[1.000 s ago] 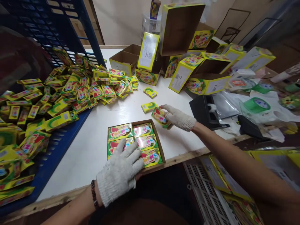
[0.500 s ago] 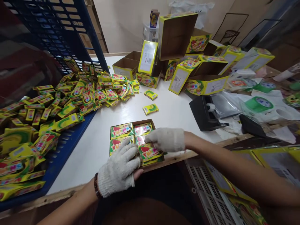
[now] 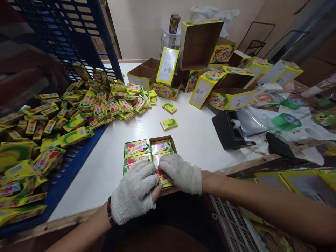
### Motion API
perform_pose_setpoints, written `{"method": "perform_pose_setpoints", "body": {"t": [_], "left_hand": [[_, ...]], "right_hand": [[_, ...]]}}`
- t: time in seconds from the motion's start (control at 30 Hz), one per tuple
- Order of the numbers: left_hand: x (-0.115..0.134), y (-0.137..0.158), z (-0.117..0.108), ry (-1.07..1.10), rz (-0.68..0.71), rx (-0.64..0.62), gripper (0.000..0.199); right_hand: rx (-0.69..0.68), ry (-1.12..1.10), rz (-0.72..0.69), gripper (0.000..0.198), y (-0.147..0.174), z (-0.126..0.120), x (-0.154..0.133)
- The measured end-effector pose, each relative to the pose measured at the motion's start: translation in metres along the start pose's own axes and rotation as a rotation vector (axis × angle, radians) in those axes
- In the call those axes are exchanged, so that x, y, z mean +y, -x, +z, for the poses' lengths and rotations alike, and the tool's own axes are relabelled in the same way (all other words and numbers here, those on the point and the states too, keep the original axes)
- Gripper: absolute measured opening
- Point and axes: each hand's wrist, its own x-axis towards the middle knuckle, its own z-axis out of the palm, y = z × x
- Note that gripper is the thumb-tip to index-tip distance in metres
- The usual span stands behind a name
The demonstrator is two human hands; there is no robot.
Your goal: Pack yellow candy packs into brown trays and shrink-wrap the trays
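My left hand, in a white knitted glove with the thumb tip bare, lies over the front left of an open shallow cardboard box. Its fingers rest on the small cartons inside, and the thumb hooks over the box's front edge. Small yellow-green cartons with fruit pictures fill the box in rows. My right hand, also gloved, has curled fingers on the front right carton, which sits down in the box. That hand hides part of the box's right side.
A blue plastic crate on its side spills many small cartons onto the white table at left. Two loose cartons lie beyond the box. Empty display boxes pile up behind. A black tape dispenser and green tape roll are at right.
My right hand has moved towards me and slightly left, over the front right carton. That carton was tilted and raised; now it sits lower in the box. My left hand has barely shifted.
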Motion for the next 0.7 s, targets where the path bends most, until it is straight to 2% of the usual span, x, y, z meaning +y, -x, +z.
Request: {"method": "perform_pose_setpoints", "body": {"t": [0.07, 0.13, 0.2, 0.27, 0.37, 0.43, 0.53, 0.57, 0.6, 0.67, 0.7], "left_hand": [[0.007, -0.003, 0.000, -0.012, -0.028, -0.038, 0.015], [0.014, -0.009, 0.003, -0.030, -0.017, -0.129, 0.011], [0.019, -0.015, 0.009, -0.060, 0.008, -0.238, 0.034], [0.023, -0.020, 0.015, -0.093, 0.003, -0.344, 0.049], [0.027, -0.023, 0.019, -0.085, -0.033, -0.424, 0.049], [0.025, -0.022, 0.016, -0.006, -0.002, -0.378, 0.043], [0.000, -0.018, 0.000, 0.109, -0.014, -0.159, 0.028], [-0.016, -0.015, -0.010, 0.094, -0.083, -0.059, 0.024], [-0.037, -0.011, -0.022, 0.047, -0.184, 0.029, 0.021], [-0.085, 0.002, -0.051, -0.153, -0.444, 0.187, 0.024], [-0.110, 0.009, -0.066, -0.264, -0.577, 0.175, 0.025]], "right_hand": [[0.081, -0.082, 0.082, 0.017, -0.011, -0.010, 0.027], [0.136, -0.023, 0.264, 0.027, -0.030, -0.024, 0.064], [0.024, 0.142, 0.423, 0.040, -0.053, -0.034, 0.101], [-0.066, 0.187, 0.454, 0.049, -0.075, -0.035, 0.130], [-0.154, 0.191, 0.434, 0.066, -0.096, -0.025, 0.150], [-0.193, 0.187, 0.428, 0.071, -0.100, -0.018, 0.151], [-0.172, 0.165, 0.440, 0.064, -0.091, -0.021, 0.145], [-0.110, 0.125, 0.456, 0.063, -0.084, -0.026, 0.141], [0.034, 0.015, 0.486, 0.062, -0.076, -0.033, 0.137], [0.284, -0.317, 0.481, 0.063, -0.056, -0.048, 0.123], [0.361, -0.481, 0.438, 0.061, -0.046, -0.056, 0.113]]}}
